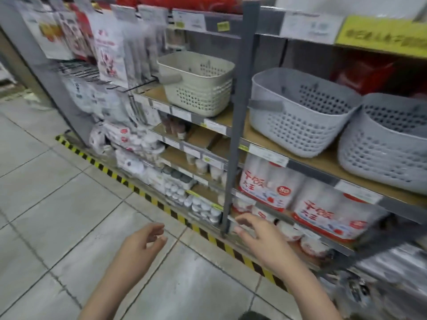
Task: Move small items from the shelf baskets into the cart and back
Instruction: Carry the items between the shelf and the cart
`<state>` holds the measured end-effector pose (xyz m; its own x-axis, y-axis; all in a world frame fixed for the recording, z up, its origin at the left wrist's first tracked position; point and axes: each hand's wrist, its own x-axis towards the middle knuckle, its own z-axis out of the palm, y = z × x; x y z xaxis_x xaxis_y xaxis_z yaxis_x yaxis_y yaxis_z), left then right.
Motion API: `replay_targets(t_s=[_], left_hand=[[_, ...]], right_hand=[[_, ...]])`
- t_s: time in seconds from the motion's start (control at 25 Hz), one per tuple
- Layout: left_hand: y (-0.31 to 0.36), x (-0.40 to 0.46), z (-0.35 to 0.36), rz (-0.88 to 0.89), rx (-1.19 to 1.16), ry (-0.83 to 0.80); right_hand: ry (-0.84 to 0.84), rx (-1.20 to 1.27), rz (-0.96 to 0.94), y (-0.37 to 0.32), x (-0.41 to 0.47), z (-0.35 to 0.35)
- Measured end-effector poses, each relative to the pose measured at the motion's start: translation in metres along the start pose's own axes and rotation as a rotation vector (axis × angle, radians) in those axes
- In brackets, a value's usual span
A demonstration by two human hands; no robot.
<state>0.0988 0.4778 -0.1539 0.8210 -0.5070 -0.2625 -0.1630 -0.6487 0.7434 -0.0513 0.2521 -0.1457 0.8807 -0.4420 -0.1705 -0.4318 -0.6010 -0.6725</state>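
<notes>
Both hands hang empty nearest the camera, the left hand (147, 239) and right hand (258, 236) each with a released, loosely curled grip, likely readying a reach. Above them on the shelf (323, 162) sit the grey baskets (298, 112), with a cream basket (198, 82) left of those; no cart shows.

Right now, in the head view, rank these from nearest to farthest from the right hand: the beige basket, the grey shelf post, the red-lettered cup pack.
From the right hand:
1. Grey shelf post, its foot just left of the fingertips.
2. Red-lettered cup pack, one shelf up, right of the post.
3. Beige basket, on the high shelf, left of the post.
</notes>
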Motion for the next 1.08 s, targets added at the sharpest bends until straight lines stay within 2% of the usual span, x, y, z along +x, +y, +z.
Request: replay_targets(t_s=[0.28,0.48,0.56,0.68,0.84,1.0,1.08], left_hand=[[0.043,0.089,-0.027,0.127,-0.074,-0.038],[0.041,0.156,-0.080,0.073,-0.086,0.051],[0.037,0.184,-0.103,0.062,-0.083,0.105],[0.038,0.228,-0.131,0.076,-0.069,0.135],[0.064,0.307,-0.160,0.179,-0.136,0.087],[0.107,0.394,-0.188,0.390,-0.137,-0.022],[0.129,0.428,-0.205,0.513,-0.127,-0.042]], right_hand=[[-0.052,-0.019,0.063,-0.017,0.095,-0.002],[-0.100,-0.029,-0.051,-0.061,0.185,0.000],[-0.070,-0.009,-0.113,-0.084,0.220,-0.010],[0.074,0.016,-0.192,-0.114,0.260,-0.031],[0.347,0.034,-0.239,-0.136,0.306,-0.058],[0.703,0.010,-0.191,-0.153,0.349,-0.079],[0.807,-0.016,-0.136,-0.162,0.369,-0.086]])
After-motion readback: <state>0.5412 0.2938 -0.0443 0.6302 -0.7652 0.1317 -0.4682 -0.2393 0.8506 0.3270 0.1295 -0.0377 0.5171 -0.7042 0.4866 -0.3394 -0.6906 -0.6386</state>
